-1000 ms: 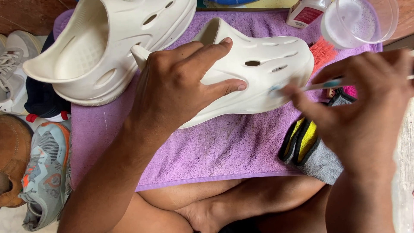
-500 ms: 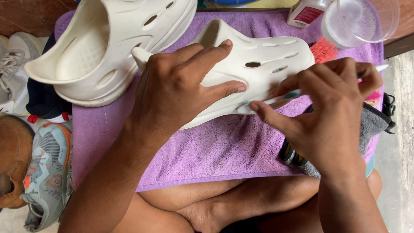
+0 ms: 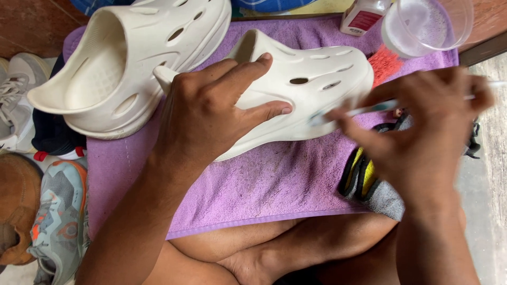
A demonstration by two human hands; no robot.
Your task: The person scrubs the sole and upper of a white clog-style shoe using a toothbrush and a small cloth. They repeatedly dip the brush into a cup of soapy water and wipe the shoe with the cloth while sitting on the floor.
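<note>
The right hand [image 3: 428,126] is blurred by motion, so the grip of its fingers on the thin brush [image 3: 364,110] is not clear, and the brush tip against the white foam clog [image 3: 311,89] is only a smear. The left hand [image 3: 211,113] hides the middle of this clog. The second clog [image 3: 127,63] is cut at the top edge. At the far right corner of the purple towel [image 3: 264,184], the clear plastic cup [image 3: 425,24] and the small white bottle [image 3: 364,16] are also cut. The grey sock [image 3: 377,192] is partly hidden under the right wrist
</note>
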